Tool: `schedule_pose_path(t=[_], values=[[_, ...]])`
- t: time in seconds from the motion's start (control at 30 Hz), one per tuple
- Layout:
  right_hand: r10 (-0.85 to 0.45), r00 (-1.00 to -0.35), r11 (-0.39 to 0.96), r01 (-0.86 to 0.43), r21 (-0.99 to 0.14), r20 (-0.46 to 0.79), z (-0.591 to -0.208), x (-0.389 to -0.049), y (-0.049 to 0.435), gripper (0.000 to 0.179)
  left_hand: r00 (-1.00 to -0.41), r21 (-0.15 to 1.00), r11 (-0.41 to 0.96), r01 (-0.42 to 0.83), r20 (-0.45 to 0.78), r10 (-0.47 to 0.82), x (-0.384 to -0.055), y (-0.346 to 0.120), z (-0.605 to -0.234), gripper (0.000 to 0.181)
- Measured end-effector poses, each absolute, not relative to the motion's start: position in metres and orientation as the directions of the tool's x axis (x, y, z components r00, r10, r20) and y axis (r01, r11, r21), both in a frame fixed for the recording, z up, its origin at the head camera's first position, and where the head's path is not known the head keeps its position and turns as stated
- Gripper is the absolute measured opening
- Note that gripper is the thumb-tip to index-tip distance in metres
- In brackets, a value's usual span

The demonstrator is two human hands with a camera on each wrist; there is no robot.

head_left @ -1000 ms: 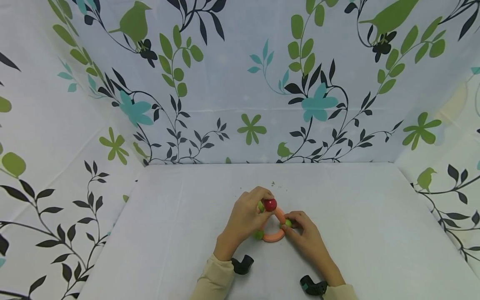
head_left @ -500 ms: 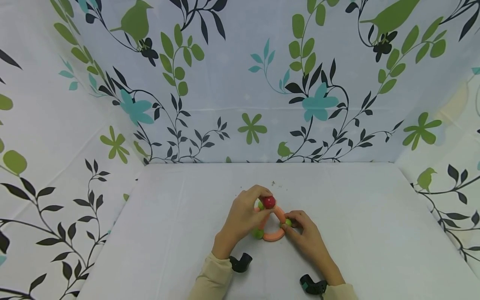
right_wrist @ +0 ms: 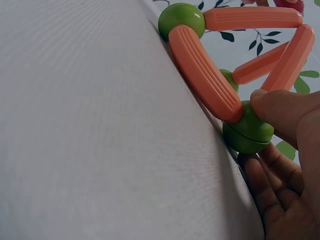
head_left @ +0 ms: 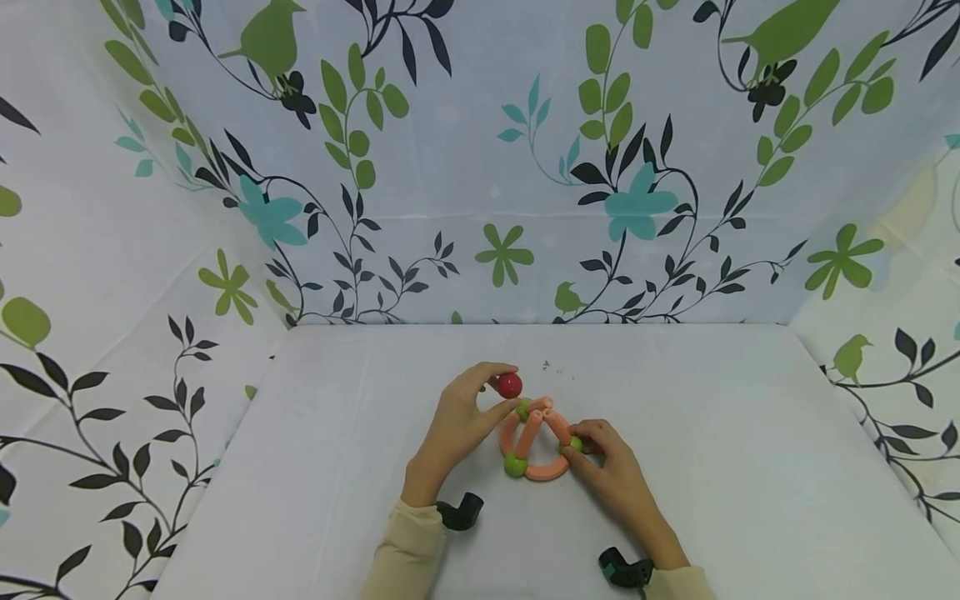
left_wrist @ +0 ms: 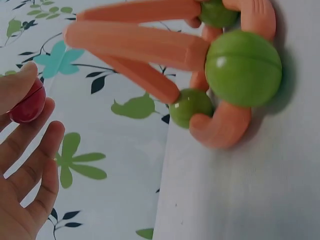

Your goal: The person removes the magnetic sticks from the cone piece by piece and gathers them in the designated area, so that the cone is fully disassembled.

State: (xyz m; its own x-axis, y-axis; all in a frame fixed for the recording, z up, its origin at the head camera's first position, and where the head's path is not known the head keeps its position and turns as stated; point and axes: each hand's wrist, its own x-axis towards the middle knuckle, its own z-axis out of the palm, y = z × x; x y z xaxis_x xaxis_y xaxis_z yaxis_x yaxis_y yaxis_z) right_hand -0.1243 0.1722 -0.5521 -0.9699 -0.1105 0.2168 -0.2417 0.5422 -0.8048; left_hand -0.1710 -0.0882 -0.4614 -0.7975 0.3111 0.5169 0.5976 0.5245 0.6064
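Observation:
A toy frame stands on the white table, made of green balls (head_left: 515, 465) joined by curved orange rods (head_left: 546, 473) into a ring. Three straight orange rods (left_wrist: 137, 45) slope up from the balls and their tips come close together at the top. Above and left of those tips, my left hand (head_left: 457, 414) pinches a red ball (head_left: 510, 384) between thumb and fingers; the left wrist view shows the ball apart from the rods. At the ring's right corner, my right hand (head_left: 617, 471) grips another green ball (right_wrist: 248, 139) with thumb and fingertips.
A white cloth covers the table (head_left: 337, 467). Behind it and at both sides hang cloths printed with leaves and birds (head_left: 480, 167). Black wrist cameras (head_left: 461, 511) sit on both wrists. Small dark marks (head_left: 546, 366) show beyond the frame.
My left hand has lifted the red ball off the top of the rods and drawn it up and left, uncovering the rod tips. My right hand keeps its place on the green ball.

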Motion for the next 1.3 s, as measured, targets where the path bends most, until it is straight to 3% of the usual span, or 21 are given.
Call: schedule_pose_path(t=[0.83, 1.3], values=[[-0.112, -0.969, 0.526, -0.246, -0.814, 0.221, -0.549, -0.123, 0.171, 0.028, -0.935, 0.722, 0.596, 0.353, 0.297, 0.194, -0.192, -0.121, -0.498, 0.039], [-0.106, -0.973, 0.539, -0.228, -0.811, 0.203, -0.548, -0.123, 0.17, 0.029, -0.968, 0.686, 0.683, 0.25, 0.204, 0.148, -0.198, -0.129, -0.519, 0.038]])
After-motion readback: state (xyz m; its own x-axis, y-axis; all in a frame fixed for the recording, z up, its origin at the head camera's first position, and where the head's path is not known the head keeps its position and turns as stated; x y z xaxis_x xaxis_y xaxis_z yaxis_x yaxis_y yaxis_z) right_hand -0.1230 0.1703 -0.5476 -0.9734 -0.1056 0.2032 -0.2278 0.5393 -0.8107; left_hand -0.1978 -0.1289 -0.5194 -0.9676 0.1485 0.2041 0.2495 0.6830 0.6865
